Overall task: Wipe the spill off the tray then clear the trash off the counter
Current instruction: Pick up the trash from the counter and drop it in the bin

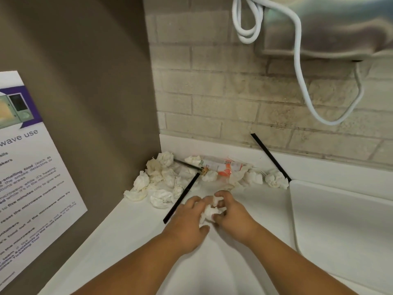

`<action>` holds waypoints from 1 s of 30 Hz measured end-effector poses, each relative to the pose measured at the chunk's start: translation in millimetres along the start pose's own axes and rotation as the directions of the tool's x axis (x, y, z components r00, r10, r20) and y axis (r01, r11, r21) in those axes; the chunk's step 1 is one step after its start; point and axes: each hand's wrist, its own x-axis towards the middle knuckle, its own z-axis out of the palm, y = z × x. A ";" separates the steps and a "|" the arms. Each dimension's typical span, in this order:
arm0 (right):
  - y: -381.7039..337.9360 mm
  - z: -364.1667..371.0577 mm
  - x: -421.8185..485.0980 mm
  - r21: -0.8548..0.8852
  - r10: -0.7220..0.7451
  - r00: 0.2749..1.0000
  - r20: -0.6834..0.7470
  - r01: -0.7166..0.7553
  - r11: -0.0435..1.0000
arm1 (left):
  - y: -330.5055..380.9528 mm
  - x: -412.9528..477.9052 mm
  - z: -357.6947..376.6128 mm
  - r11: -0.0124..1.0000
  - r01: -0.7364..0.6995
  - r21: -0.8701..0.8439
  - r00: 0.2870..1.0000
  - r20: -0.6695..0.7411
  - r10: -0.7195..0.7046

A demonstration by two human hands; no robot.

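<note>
Left hand and right hand pinch crumpled white tissue.

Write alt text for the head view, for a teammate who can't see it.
The left hand and right hand grip a crumpled tissue over the white counter. Behind them, in the corner, lie more tissue wads, a plastic wrapper and black sticks; a white tray sits to the right.

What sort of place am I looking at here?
Probably a shared kitchenette or break room: a microwave-use notice is posted beside a white counter, which runs along a brick wall and carries a tray.
</note>
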 end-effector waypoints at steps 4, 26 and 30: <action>2.8 -12.1 -1.6 0.270 0.120 0.992 0.037 -0.125 0.955 | 5.0 2.3 3.9 0.998 -0.031 0.049 0.999 0.012 0.030; 56.8 -90.4 51.9 -0.653 0.178 0.905 -0.387 -0.405 0.640 | -5.2 -15.2 -6.7 0.989 -0.017 -0.145 0.992 -0.123 -0.001; 58.7 -90.0 50.7 -0.634 0.001 0.916 -0.402 -0.279 0.722 | -0.5 -29.0 -23.5 0.956 -0.047 -0.288 0.977 -0.212 -0.016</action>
